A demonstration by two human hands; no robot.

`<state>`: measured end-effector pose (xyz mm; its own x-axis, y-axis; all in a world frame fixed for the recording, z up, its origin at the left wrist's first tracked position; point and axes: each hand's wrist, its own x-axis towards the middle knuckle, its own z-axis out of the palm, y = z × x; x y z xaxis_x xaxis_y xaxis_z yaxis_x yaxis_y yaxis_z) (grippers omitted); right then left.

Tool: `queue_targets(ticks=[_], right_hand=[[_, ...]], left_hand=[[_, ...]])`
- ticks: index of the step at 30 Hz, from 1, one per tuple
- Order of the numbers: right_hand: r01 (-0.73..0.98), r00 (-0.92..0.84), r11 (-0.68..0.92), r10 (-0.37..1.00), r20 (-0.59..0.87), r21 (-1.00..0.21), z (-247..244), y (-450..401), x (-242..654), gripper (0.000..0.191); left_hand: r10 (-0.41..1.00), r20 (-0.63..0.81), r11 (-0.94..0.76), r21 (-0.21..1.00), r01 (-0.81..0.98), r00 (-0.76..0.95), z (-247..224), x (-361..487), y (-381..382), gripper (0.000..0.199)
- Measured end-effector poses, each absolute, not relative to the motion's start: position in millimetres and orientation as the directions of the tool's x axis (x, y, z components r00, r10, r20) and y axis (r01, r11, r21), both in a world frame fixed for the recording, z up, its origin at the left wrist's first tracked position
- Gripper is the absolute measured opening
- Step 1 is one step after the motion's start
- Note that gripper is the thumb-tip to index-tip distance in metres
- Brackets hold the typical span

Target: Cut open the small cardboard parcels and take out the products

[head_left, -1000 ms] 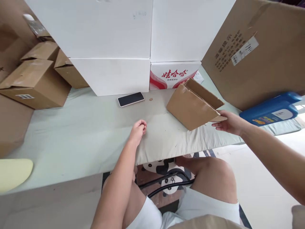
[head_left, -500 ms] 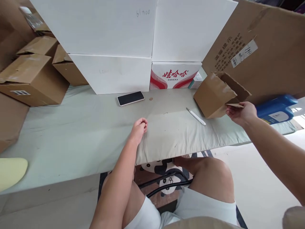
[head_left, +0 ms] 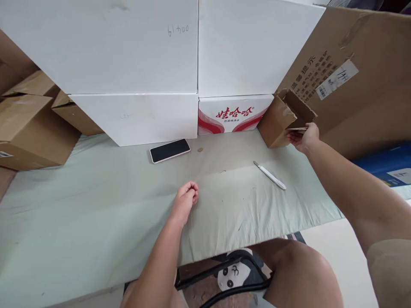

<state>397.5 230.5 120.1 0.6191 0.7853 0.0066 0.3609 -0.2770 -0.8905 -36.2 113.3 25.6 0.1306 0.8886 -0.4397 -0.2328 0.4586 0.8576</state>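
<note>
At the right, an open-topped brown cardboard box stands against the white box with red print and the large cardboard panel. My right hand is closed on its near side, with the thumb over the top edge and the fingers underneath. The inside of the box is mostly hidden. My left hand rests loosely curled on the cloth, and nothing shows in its fingers. Between the two hands lies a white-handled craft knife. Beyond my left hand is a phone with a dark screen, beside a small brown scrap.
White boxes are stacked along the back, one with red print. Several brown cartons stand at the left. A large cardboard panel and a blue container are at the right. Pale green cloth covers the table.
My right hand has pushed the cardboard box back and left, up against the white box with red print. My left hand stays in place on the cloth. The view has shifted closer to the table.
</note>
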Motion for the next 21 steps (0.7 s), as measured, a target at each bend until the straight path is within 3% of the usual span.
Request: queue_targets(ticks=[5, 11, 17, 21], right_hand=[[0.066, 0.689, -0.284, 0.706, -0.162, -0.957, 121, 273, 385, 0.065], [-0.143, 0.368, -0.322, 0.861, -0.352, -0.936, 113, 285, 347, 0.062], [-0.015, 0.210, -0.433, 0.880, -0.426, -0.901, 119, 271, 267, 0.054], [0.203, 0.035, -0.394, 0.918, -0.396, -0.896, 124, 266, 177, 0.046]], left_hand=[[0.867, -0.479, 0.497, 0.839, -0.220, 0.133, 22, -40, 117, 0.016], [0.866, -0.483, 0.501, 0.835, -0.227, 0.133, 23, -45, 119, 0.015], [0.895, -0.436, 0.441, 0.833, -0.333, 0.095, 36, -53, 114, 0.016], [0.896, -0.441, 0.406, 0.776, -0.483, 0.045, 50, -75, 110, 0.011]])
